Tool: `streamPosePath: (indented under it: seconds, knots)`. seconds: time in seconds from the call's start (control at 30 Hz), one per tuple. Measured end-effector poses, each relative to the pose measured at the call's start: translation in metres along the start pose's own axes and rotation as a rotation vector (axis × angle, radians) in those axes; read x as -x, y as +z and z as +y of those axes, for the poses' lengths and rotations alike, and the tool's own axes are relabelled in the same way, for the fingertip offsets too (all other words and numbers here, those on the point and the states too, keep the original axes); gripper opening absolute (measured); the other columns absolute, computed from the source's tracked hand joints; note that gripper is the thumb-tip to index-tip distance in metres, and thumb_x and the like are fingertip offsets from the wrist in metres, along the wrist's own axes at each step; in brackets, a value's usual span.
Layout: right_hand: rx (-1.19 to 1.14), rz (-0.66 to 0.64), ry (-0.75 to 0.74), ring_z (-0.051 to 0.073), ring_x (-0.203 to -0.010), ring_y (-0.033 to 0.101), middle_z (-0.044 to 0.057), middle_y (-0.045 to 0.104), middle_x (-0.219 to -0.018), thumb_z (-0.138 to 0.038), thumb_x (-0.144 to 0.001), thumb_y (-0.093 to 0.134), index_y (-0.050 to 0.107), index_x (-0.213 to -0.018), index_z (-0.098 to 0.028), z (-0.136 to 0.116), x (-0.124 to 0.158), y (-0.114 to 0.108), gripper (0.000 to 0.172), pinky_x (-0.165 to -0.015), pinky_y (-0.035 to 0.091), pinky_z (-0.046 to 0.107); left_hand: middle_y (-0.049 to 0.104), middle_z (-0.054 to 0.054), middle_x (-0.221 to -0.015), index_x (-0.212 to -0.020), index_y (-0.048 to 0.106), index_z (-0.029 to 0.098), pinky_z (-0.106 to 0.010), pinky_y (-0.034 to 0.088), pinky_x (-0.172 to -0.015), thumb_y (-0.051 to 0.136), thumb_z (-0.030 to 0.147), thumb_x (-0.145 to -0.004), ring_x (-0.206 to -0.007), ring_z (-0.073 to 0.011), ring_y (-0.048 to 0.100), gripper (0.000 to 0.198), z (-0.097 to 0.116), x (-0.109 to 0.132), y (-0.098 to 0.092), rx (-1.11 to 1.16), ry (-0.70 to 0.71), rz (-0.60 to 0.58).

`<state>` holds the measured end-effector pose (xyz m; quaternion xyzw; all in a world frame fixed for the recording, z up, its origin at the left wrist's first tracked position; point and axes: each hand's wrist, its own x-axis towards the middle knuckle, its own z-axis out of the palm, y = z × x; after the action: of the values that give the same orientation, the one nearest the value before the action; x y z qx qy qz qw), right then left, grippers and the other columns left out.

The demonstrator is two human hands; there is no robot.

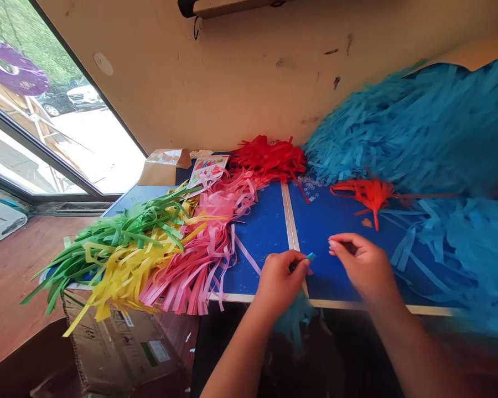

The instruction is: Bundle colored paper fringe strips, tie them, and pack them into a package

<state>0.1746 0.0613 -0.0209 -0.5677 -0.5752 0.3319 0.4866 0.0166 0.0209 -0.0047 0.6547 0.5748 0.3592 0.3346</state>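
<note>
My left hand (pixel 280 279) is closed in a pinch over the front edge of the blue table. It grips a blue paper tassel (pixel 296 323); the twisted top pokes out past my fingertips, and the fringe hangs below the hand, partly hidden by it. My right hand (pixel 363 265) is a short way to the right, thumb and fingertips pressed together. Whatever it pinches, if anything, is too small to make out. Just beyond it lies a red-orange tassel (pixel 371 194) with a long strip running right. A big heap of blue fringe (pixel 402 127) fills the right side.
Green (pixel 124 224), yellow (pixel 136 271) and pink fringe strips (pixel 195 265) hang over the table's left end. Red fringe (pixel 269 157) lies against the wall. A brown paper piece (pixel 160 168) is at the back left. Beneath is a cardboard box (pixel 120 342). A window stands left.
</note>
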Motion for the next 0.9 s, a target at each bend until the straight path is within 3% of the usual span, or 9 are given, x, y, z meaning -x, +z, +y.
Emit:
streamPosePath:
  seconds: [0.13,0.27,0.4,0.57,0.67,0.73,0.77,0.83,0.9]
  knots:
    - [0.255,-0.083,-0.267,0.023,-0.090,0.058,0.007,0.063,-0.096,-0.027,-0.074,0.048,0.067,-0.080,-0.023,0.001,0.000,0.005,0.020,-0.073,0.049,0.037,0.070,0.001,-0.070,-0.074,0.066,0.020,-0.023,0.041,-0.062,0.047,0.028,-0.086,-0.061,-0.0131,0.059,0.024,-0.001,0.000,0.001,0.025,0.019,0.012]
    - [0.180,-0.228,-0.375,0.020,-0.090,0.057,0.005,0.062,-0.093,-0.030,-0.082,0.049,0.065,-0.083,-0.024,-0.008,0.005,0.001,0.017,-0.076,0.046,0.032,0.070,0.002,-0.070,-0.076,0.067,0.021,-0.023,0.041,-0.065,0.049,0.024,-0.085,-0.065,-0.0136,0.061,0.020,-0.002,-0.001,0.000,-0.008,0.073,-0.023]
    - [0.198,-0.406,-0.290,0.018,-0.076,0.058,0.003,0.062,-0.078,-0.034,-0.083,0.051,0.062,-0.073,-0.023,-0.014,0.009,-0.005,0.019,-0.067,0.046,0.028,0.071,0.002,-0.073,-0.079,0.068,0.022,-0.028,0.040,-0.076,0.052,0.023,-0.084,-0.071,-0.0160,0.063,0.016,0.001,0.001,-0.002,-0.118,0.074,-0.056]
    - [0.189,-0.314,-0.175,0.017,-0.065,0.058,0.003,0.063,-0.075,-0.040,-0.081,0.051,0.063,-0.073,-0.022,-0.016,0.009,-0.008,0.022,-0.059,0.046,0.027,0.071,-0.004,-0.086,-0.097,0.065,0.023,-0.033,0.041,-0.079,0.051,0.023,-0.084,-0.082,-0.0220,0.064,0.019,0.016,0.000,-0.012,-0.380,0.080,-0.170]
    - [0.132,-0.243,-0.096,0.017,-0.060,0.059,0.003,0.062,-0.066,-0.042,-0.078,0.053,0.063,-0.073,-0.022,-0.015,0.005,-0.013,0.023,-0.058,0.047,0.028,0.070,-0.008,-0.089,-0.100,0.064,0.021,-0.035,0.044,-0.076,0.050,0.018,-0.083,-0.083,-0.0254,0.064,0.023,0.028,-0.004,-0.039,-0.612,0.107,-0.243]
    - [0.072,-0.161,-0.002,0.019,-0.059,0.060,0.003,0.062,-0.062,-0.046,-0.075,0.054,0.063,-0.074,-0.021,-0.014,0.001,-0.018,0.027,-0.059,0.048,0.029,0.070,-0.009,-0.086,-0.097,0.065,0.019,-0.037,0.044,-0.076,0.052,0.013,-0.080,-0.081,-0.0267,0.065,0.022,0.037,-0.002,-0.071,-0.832,0.108,-0.231]
    - [0.043,-0.115,0.049,0.020,-0.060,0.061,0.004,0.063,-0.062,-0.048,-0.073,0.055,0.063,-0.076,-0.020,-0.013,0.000,-0.020,0.029,-0.059,0.049,0.030,0.070,-0.010,-0.084,-0.095,0.065,0.019,-0.037,0.044,-0.077,0.052,0.011,-0.078,-0.080,-0.0266,0.065,0.022,0.043,0.002,-0.091,-0.939,0.087,-0.150]
    - [-0.007,-0.050,0.129,0.021,-0.062,0.062,0.004,0.064,-0.063,-0.051,-0.071,0.056,0.063,-0.077,-0.019,-0.012,0.000,-0.021,0.034,-0.061,0.049,0.031,0.069,-0.011,-0.090,-0.100,0.063,0.017,-0.040,0.043,-0.082,0.054,0.017,-0.080,-0.087,-0.0277,0.063,0.022,0.057,0.013,-0.126,-1.155,-0.014,0.208]
    - [-0.047,-0.057,0.157,0.021,-0.063,0.063,0.004,0.065,-0.064,-0.051,-0.070,0.056,0.063,-0.077,-0.018,-0.013,0.002,-0.018,0.035,-0.062,0.049,0.031,0.068,-0.013,-0.095,-0.112,0.058,0.015,-0.044,0.044,-0.079,0.049,0.032,-0.086,-0.087,-0.0311,0.062,0.032,0.070,0.024,-0.144,-1.275,-0.108,0.595]
